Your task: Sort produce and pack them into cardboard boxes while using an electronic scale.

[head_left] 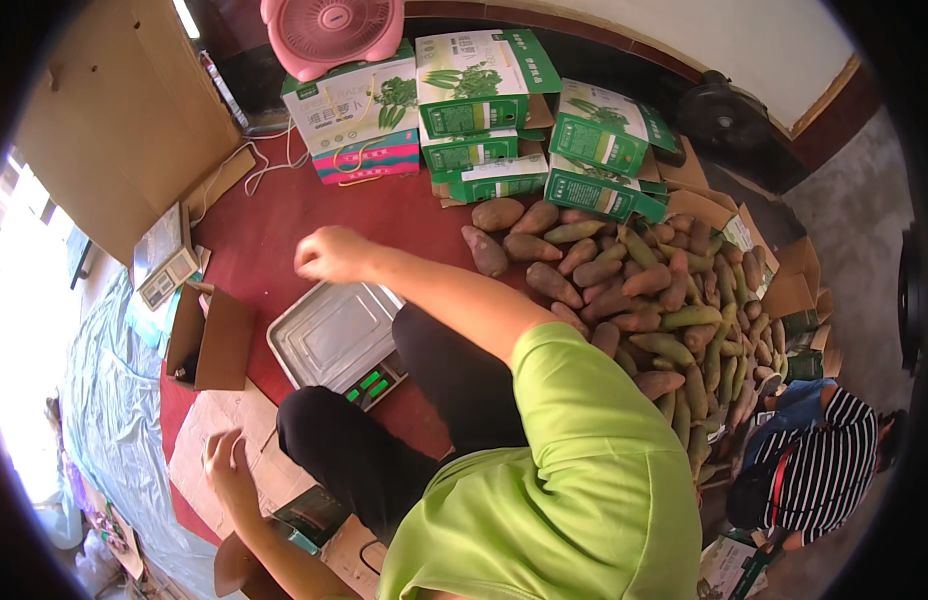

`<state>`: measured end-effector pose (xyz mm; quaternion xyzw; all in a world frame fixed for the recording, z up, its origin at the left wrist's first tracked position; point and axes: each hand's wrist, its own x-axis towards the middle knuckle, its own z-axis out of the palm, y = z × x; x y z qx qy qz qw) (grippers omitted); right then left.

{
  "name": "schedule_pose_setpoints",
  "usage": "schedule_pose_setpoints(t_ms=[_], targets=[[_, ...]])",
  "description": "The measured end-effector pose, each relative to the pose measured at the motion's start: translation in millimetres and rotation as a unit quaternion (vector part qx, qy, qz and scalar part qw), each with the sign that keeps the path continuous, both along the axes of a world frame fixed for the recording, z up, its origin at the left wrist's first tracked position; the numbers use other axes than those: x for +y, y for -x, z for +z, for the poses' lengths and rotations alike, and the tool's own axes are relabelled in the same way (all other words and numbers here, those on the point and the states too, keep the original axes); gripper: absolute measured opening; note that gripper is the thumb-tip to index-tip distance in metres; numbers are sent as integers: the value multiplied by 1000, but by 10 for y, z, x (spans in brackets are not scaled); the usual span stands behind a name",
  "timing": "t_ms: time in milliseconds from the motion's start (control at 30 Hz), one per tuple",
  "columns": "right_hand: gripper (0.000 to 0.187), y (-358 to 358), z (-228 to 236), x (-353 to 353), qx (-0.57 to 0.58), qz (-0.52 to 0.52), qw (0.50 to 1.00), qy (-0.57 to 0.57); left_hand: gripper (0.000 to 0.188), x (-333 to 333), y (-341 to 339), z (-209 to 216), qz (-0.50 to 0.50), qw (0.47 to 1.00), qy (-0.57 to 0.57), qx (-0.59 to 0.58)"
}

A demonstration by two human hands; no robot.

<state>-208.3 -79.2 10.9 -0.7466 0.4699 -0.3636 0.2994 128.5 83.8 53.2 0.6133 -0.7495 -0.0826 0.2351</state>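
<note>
My right hand (334, 254) is stretched out beyond the far edge of the scale, above the red floor covering. Its fingers are curled together, and anything inside them is hidden. My left hand (229, 468) hovers over a flat cardboard sheet (196, 445), fingers loosely bent and apart, with nothing visible in them. Between my knees and the right hand lies a scale with a bare metal pan (336, 325) and a lit green display (370, 386). To the right spreads a large heap of reddish-brown sweet potatoes (554, 284) and long green radishes (664, 346).
Printed green-and-white cartons (472, 75) stand stacked at the back, with a pink fan (334, 25) on one. Left of the scale are an open brown box (219, 340) and a second scale (164, 255). A person in a striped top (824, 465) bends at the far right.
</note>
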Motion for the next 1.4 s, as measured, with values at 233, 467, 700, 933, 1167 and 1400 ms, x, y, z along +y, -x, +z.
schedule_pose_setpoints(t_ms=[233, 467, 700, 933, 1167, 1400], targets=[[17, 1557, -834, 595, -96, -181, 960, -193, 13, -531, 1441, 238, -246, 969, -22, 3], [10, 2774, -1562, 1437, -154, -386, 847, -333, 18, -716, 1919, -190, -298, 936, -188, -20], [11, 3680, -1777, 2024, -139, -553, 742, -353, 26, -864, 1588, -876, -215, 911, -295, -192], [11, 4382, -1826, 2054, -192, -632, 685, -308, 29, -938, 1647, -1006, -172, 904, -364, -145], [25, 5195, -1782, 1829, -225, -687, 658, -211, 29, -1020, 1574, -1131, -156, 908, -354, -158], [50, 5730, -1415, 1468, -167, -702, 666, -190, 29, -1006, 1501, -1176, -130, 896, -381, -186]])
